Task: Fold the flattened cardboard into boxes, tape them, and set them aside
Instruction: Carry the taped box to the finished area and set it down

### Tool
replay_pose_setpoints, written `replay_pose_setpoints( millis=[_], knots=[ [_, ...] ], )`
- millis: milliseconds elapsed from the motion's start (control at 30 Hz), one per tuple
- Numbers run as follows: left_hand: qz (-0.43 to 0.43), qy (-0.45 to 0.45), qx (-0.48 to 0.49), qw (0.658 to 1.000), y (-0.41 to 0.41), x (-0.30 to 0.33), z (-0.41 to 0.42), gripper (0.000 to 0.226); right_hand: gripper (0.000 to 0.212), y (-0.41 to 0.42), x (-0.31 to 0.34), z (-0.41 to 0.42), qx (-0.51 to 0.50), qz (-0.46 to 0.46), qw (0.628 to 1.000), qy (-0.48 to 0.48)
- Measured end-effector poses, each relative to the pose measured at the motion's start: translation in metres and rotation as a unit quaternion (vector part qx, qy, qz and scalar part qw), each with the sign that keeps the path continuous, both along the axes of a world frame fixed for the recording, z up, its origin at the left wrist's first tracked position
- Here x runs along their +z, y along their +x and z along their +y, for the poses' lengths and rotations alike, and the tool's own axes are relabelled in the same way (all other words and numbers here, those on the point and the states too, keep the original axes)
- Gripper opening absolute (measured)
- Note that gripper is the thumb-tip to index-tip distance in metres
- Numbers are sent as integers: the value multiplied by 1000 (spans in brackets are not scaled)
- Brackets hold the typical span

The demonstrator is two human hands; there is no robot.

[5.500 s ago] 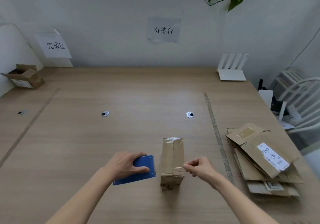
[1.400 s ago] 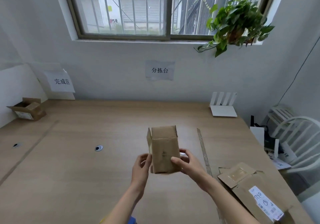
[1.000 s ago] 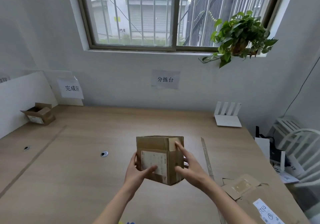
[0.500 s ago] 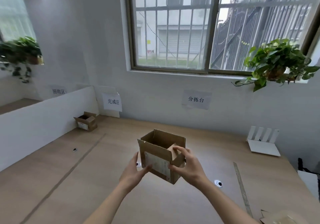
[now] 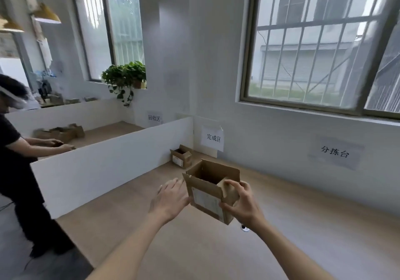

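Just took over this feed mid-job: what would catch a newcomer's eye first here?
The open-topped cardboard box held up at centre frame over the wooden table, the right hand gripping its near corner, the left hand flat against its left side. Behind it, a smaller box sits in the table's far corner beside a white divider; another person works at far left.

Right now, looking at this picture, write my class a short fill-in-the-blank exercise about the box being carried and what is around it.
1. The top of the held box is ____.
2. The right hand grips the box at its ____ corner.
3. Another small box sits on the table below the paper sign, in the ____ by the white divider.
4. The left hand has its fingers ____.

Missing words: open; right; corner; straight
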State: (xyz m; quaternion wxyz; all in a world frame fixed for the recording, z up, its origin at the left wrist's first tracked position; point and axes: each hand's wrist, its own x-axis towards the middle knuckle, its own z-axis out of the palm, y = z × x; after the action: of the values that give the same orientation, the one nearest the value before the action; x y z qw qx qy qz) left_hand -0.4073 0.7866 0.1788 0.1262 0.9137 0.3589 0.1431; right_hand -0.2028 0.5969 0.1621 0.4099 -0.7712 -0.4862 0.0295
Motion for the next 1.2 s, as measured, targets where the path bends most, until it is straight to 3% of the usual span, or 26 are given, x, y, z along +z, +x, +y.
replay_pose_setpoints(
  millis=[133,300,400,667,1200],
  knots=[
    [8,0,28,1000,-11,-9,75,99,71,0,-10,84,23,17,1000,6],
    [49,9,46,998,-4,-13,184,78,71,18,-28,199,39,23,999,11],
    [87,19,31,996,3,-5,248,77,71,33,-34,262,38,34,999,6],
    [75,3,18,997,34,-5,366,74,74,68,-47,381,25,48,999,-3],
    [132,-84,-128,979,164,-159,646,75,75,131,-163,591,-91,132,979,-123]
  ],
)
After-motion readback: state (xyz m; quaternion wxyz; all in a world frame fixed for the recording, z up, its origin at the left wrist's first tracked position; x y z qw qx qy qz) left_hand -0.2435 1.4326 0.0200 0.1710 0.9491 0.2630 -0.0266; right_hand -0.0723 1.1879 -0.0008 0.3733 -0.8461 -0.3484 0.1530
